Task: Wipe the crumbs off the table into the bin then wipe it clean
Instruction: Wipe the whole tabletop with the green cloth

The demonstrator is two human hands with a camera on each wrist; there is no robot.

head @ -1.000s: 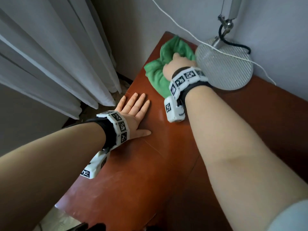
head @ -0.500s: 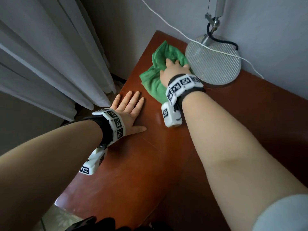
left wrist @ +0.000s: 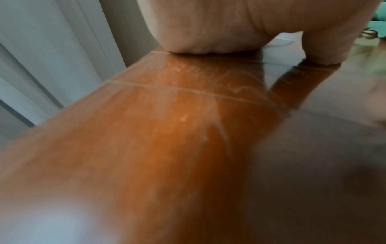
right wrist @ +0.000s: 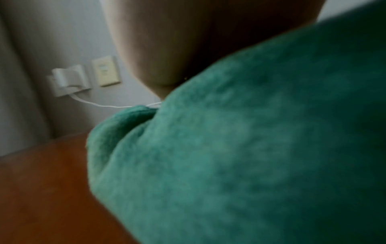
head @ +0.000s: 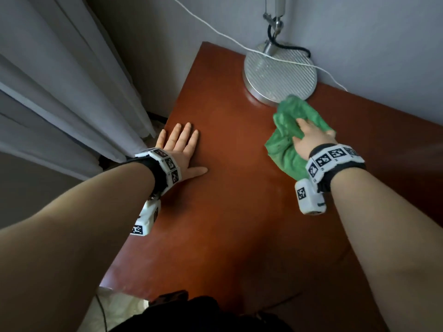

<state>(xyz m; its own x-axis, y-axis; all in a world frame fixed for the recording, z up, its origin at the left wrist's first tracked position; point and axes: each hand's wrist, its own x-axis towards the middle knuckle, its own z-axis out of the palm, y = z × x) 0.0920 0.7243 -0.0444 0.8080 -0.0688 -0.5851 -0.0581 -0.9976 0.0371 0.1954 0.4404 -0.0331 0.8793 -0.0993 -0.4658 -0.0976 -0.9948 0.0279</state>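
Curtains (head: 60,92) hang in pale folds at my left, the biggest thing in sight from the head view, reaching down past the desk's left edge. Next comes the desk (head: 227,200) itself, reddish-brown and glossy, set into the corner of the grey walls. On its far end stands a round ribbed metal lamp base (head: 279,75) with a black cord at its stem, and a thin white cable (head: 239,45) runs across it.

My left hand (head: 178,152) lies flat on the desk near the left edge, palm down, fingers straight and slightly spread, thumb out to the side, holding nothing. My right hand (head: 309,137) presses down on a crumpled green cloth (head: 287,140), fingers bent over its folds; the cloth sits on the desk just in front of the lamp base, its far tip touching the base's rim.

No bin or other container shows in any view.

My left wrist view shows what the head view does not: pale specks and smears (left wrist: 183,118) on the desk surface, and a seam line across the wood. My right wrist view, mostly filled with cloth (right wrist: 240,156), shows a white plug (right wrist: 69,79) in a wall socket with the white cable leading off it, beside a cream switch plate (right wrist: 106,71).
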